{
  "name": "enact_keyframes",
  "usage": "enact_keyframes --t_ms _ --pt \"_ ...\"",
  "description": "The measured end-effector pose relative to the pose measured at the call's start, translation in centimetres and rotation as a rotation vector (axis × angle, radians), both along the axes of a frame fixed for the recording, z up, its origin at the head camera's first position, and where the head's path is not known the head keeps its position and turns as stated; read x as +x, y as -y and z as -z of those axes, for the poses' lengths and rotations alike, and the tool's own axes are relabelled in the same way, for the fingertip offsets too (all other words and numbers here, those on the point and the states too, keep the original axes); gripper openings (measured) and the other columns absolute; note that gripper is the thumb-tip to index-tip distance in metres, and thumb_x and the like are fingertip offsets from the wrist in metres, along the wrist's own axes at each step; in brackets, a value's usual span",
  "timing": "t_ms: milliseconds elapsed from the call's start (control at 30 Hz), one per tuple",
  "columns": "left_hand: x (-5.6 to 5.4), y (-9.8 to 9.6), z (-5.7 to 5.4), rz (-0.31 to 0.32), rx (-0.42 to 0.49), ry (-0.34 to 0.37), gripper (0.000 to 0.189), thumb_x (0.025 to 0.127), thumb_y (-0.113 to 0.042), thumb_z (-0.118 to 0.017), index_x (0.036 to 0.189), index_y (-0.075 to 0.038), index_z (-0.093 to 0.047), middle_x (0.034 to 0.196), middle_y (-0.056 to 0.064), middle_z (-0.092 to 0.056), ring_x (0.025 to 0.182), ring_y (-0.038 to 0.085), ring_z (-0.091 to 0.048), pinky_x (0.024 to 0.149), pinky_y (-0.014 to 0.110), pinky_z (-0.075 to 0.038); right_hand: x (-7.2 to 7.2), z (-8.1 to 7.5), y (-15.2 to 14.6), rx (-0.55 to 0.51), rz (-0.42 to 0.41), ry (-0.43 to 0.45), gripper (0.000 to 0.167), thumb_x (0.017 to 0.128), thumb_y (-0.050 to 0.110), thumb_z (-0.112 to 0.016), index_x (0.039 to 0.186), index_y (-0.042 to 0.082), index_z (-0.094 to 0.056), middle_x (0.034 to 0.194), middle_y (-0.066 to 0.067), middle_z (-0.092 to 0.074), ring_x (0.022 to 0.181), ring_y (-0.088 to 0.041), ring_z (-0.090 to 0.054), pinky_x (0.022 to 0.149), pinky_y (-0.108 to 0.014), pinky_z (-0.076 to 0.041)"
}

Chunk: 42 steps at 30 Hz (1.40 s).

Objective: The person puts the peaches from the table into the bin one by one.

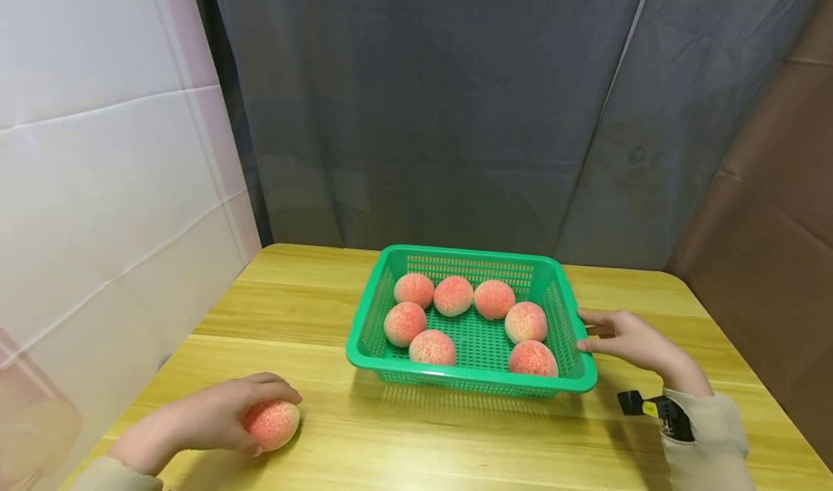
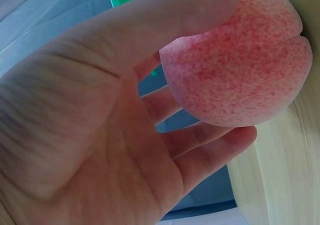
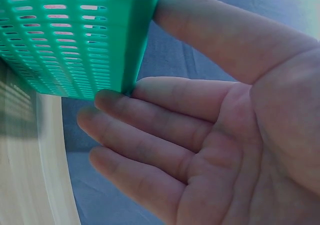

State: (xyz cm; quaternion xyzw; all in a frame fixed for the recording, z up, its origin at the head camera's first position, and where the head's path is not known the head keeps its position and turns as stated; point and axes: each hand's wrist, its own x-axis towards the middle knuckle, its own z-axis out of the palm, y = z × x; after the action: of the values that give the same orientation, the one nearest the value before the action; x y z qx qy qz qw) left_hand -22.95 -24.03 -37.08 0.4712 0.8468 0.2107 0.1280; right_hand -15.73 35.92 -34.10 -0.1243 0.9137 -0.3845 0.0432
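In the head view my left hand grips a pink-red peach at the table's front left. The left wrist view has the thumb laid over this peach and the fingers bent around its far side. A green plastic basket with slotted walls stands right of centre, holding several similar peaches. At its right end my right hand touches the rim with thumb and fingertips spread apart. Seen from the right wrist, the fingers are nearly straight and the palm is bare beside the basket wall.
The wooden table has rounded far corners. Behind it hangs a dark grey curtain. White sheeting rises on the left, brown sheeting on the right. A black strap device sits on the right wrist.
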Motion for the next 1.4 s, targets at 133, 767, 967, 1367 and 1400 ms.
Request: enact_keyframes --t_ms 133,767,967,1367,1400 --pt "-0.1 -0.1 -0.1 0.016 0.012 -0.005 0.068 0.059 -0.004 -0.080 0.123 -0.020 -0.061 0.119 -0.004 -0.055 0.098 0.006 -0.053 0.075 0.026 -0.047 0.1 0.0 0.0 -0.004 0.005 0.004 0.068 0.091 0.019 -0.068 0.138 -0.018 -0.037 0.136 -0.036 -0.044 0.110 -0.039 -0.060 0.081 -0.027 -0.052" --pt "-1.2 -0.6 -6.8 0.043 0.029 -0.109 0.066 0.064 -0.008 -0.083 0.123 -0.025 -0.059 0.118 -0.003 -0.056 0.097 0.009 -0.054 0.072 0.027 -0.049 -0.1 0.1 -0.1 -0.008 0.000 0.004 0.069 0.091 0.020 -0.069 0.138 -0.018 -0.037 0.134 -0.035 -0.047 0.108 -0.035 -0.063 0.080 -0.026 -0.051" --pt "-1.8 -2.0 -10.6 0.005 -0.031 -0.072 0.063 0.069 -0.013 -0.083 0.125 -0.029 -0.058 0.121 -0.005 -0.055 0.099 0.012 -0.055 0.075 0.029 -0.049 -0.1 0.0 -0.1 -0.003 -0.006 -0.001 0.068 0.091 0.019 -0.069 0.138 -0.018 -0.038 0.134 -0.035 -0.046 0.108 -0.035 -0.063 0.080 -0.026 -0.052" --pt "-4.5 -8.3 -15.7 0.080 -0.094 -0.034 0.057 0.076 -0.014 -0.079 0.128 -0.022 -0.058 0.123 -0.006 -0.057 0.104 0.019 -0.054 0.082 0.035 -0.050 -0.1 0.0 -0.1 -0.007 -0.015 -0.003 0.067 0.091 0.020 -0.068 0.138 -0.017 -0.038 0.135 -0.034 -0.046 0.107 -0.035 -0.063 0.080 -0.028 -0.052" --pt "-4.8 -9.0 -15.9 0.085 -0.097 -0.020 0.058 0.077 -0.015 -0.079 0.130 -0.021 -0.057 0.123 -0.005 -0.056 0.104 0.019 -0.053 0.083 0.035 -0.050 -0.1 0.0 -0.1 -0.008 -0.015 -0.004 0.067 0.091 0.020 -0.068 0.138 -0.017 -0.038 0.135 -0.034 -0.046 0.107 -0.035 -0.063 0.081 -0.029 -0.053"
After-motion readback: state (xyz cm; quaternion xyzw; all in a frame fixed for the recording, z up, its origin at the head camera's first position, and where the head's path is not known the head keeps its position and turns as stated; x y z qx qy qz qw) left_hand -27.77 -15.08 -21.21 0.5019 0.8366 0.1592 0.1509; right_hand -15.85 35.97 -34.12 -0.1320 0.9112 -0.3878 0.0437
